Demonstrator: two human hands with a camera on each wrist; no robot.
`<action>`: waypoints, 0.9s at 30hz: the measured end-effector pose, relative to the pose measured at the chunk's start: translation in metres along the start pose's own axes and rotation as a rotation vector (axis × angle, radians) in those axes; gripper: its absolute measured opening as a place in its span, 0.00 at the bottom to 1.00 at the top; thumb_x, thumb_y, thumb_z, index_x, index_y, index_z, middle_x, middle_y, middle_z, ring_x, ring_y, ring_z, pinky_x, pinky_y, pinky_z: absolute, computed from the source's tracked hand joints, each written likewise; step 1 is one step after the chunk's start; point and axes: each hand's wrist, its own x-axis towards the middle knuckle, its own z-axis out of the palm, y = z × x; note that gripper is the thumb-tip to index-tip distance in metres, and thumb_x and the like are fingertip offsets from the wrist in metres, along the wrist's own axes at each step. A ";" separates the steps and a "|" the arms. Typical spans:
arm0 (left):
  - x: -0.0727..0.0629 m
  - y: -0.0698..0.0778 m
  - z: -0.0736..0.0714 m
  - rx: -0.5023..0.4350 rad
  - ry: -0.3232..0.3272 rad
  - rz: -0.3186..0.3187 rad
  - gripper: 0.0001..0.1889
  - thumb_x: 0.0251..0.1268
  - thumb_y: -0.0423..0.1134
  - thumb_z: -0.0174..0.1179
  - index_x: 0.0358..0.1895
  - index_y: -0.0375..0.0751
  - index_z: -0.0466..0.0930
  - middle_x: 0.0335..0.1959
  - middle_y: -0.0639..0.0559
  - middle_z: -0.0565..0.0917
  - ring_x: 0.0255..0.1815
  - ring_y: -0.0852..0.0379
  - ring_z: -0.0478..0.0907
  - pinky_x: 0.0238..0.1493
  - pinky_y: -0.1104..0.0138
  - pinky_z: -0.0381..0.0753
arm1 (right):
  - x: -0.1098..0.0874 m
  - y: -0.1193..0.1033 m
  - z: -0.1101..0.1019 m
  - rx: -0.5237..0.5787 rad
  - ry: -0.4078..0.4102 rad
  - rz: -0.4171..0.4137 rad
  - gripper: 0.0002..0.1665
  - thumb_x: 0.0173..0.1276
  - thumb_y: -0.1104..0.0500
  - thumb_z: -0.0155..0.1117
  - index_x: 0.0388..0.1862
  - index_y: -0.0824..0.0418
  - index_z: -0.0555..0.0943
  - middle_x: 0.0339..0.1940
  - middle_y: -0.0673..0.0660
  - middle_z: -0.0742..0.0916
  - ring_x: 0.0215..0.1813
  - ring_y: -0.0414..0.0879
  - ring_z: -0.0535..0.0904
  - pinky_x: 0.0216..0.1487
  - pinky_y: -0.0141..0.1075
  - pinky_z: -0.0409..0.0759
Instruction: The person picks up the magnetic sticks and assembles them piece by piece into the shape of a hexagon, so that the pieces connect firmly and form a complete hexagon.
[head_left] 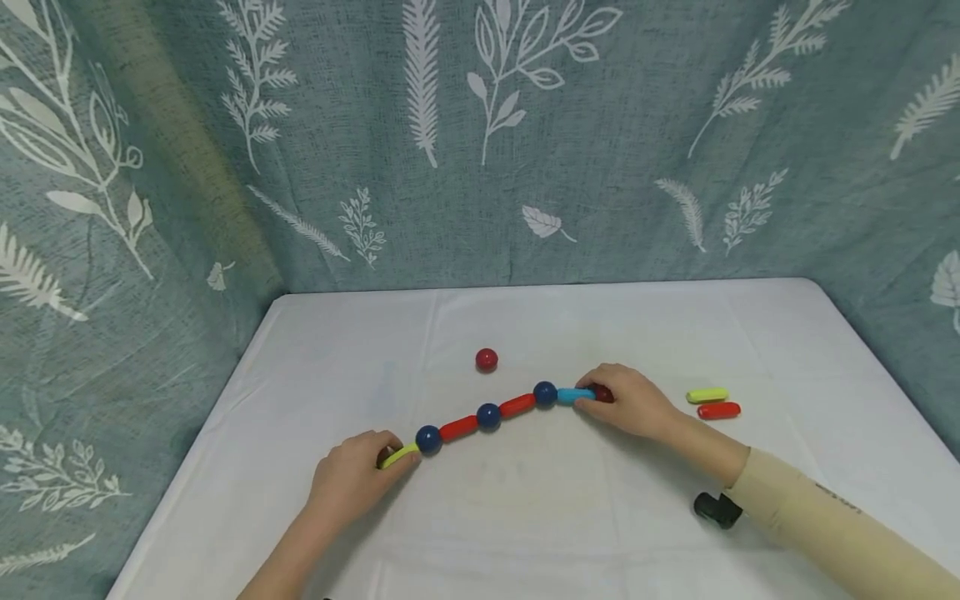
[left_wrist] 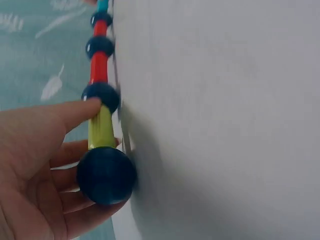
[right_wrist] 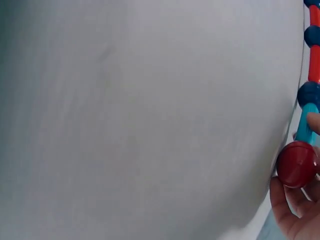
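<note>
A chain of toy rods and balls runs slantwise across the white table between both hands. My left hand (head_left: 348, 475) grips its yellow-green rod (left_wrist: 101, 129), with a dark blue ball (left_wrist: 106, 176) at that end within the fingers. Dark blue balls join two red rods (head_left: 459, 428) along the middle. At the far right end, my right hand (head_left: 636, 402) pinches the light blue rod (head_left: 574, 396). A dark red ball (right_wrist: 297, 164) caps this end, partly covered by the right fingers in the head view.
A loose red ball (head_left: 487, 360) lies behind the chain. Right of the right hand are a yellow-green rod (head_left: 707, 395) and a red rod (head_left: 718, 410). A black device (head_left: 717, 509) sits by the right sleeve (head_left: 817, 508). Leaf-patterned cloth (head_left: 465, 225) hangs behind the table (head_left: 525, 533).
</note>
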 end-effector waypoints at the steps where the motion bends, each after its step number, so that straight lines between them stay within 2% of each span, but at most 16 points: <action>1: 0.002 0.004 0.003 -0.014 0.004 0.002 0.12 0.59 0.48 0.68 0.36 0.43 0.85 0.18 0.58 0.71 0.20 0.60 0.67 0.20 0.66 0.66 | 0.000 0.002 -0.001 0.005 0.010 0.015 0.10 0.64 0.56 0.70 0.43 0.57 0.85 0.33 0.46 0.82 0.33 0.41 0.71 0.34 0.35 0.71; 7: 0.009 0.027 0.018 -0.147 -0.019 0.021 0.11 0.62 0.44 0.67 0.34 0.39 0.82 0.17 0.57 0.71 0.17 0.61 0.66 0.17 0.70 0.63 | 0.000 0.006 -0.007 0.019 0.025 0.072 0.11 0.65 0.57 0.69 0.42 0.61 0.84 0.29 0.47 0.80 0.30 0.41 0.71 0.31 0.34 0.71; 13: 0.007 0.040 0.024 -0.303 -0.117 0.001 0.15 0.64 0.47 0.65 0.41 0.36 0.82 0.21 0.56 0.74 0.21 0.60 0.68 0.21 0.71 0.66 | 0.003 0.010 -0.010 0.010 0.014 0.100 0.12 0.66 0.58 0.67 0.44 0.64 0.83 0.30 0.49 0.81 0.31 0.42 0.72 0.34 0.36 0.73; 17: 0.005 0.044 0.025 -0.334 -0.149 -0.013 0.17 0.64 0.47 0.64 0.44 0.35 0.82 0.23 0.56 0.75 0.25 0.60 0.70 0.25 0.70 0.69 | 0.010 0.012 -0.013 0.035 -0.017 0.054 0.18 0.67 0.58 0.67 0.52 0.66 0.80 0.39 0.55 0.83 0.38 0.47 0.76 0.40 0.40 0.76; 19: 0.005 0.044 0.025 -0.331 -0.151 -0.005 0.16 0.64 0.46 0.64 0.45 0.35 0.82 0.24 0.56 0.77 0.25 0.60 0.71 0.25 0.69 0.70 | 0.015 0.012 -0.012 0.046 -0.039 0.025 0.23 0.68 0.57 0.66 0.58 0.66 0.77 0.48 0.59 0.83 0.47 0.51 0.77 0.47 0.45 0.76; 22: 0.005 0.045 0.024 -0.357 -0.173 0.003 0.16 0.65 0.45 0.63 0.46 0.34 0.82 0.24 0.55 0.79 0.23 0.60 0.73 0.25 0.68 0.73 | 0.023 0.011 -0.007 0.053 -0.079 -0.010 0.31 0.69 0.54 0.65 0.67 0.65 0.71 0.58 0.62 0.79 0.58 0.56 0.74 0.56 0.51 0.72; 24: 0.005 0.045 0.025 -0.404 -0.204 0.009 0.17 0.66 0.45 0.62 0.47 0.33 0.81 0.25 0.54 0.80 0.22 0.60 0.75 0.24 0.68 0.76 | 0.029 0.010 -0.004 0.055 -0.096 -0.019 0.32 0.69 0.52 0.64 0.68 0.64 0.70 0.59 0.63 0.79 0.60 0.57 0.73 0.59 0.53 0.71; 27: 0.004 0.045 0.028 -0.493 -0.255 0.005 0.18 0.68 0.43 0.60 0.50 0.30 0.78 0.27 0.53 0.82 0.21 0.59 0.77 0.23 0.68 0.79 | 0.036 0.008 0.001 0.057 -0.093 -0.010 0.31 0.69 0.51 0.65 0.67 0.62 0.71 0.55 0.62 0.80 0.55 0.55 0.75 0.55 0.51 0.74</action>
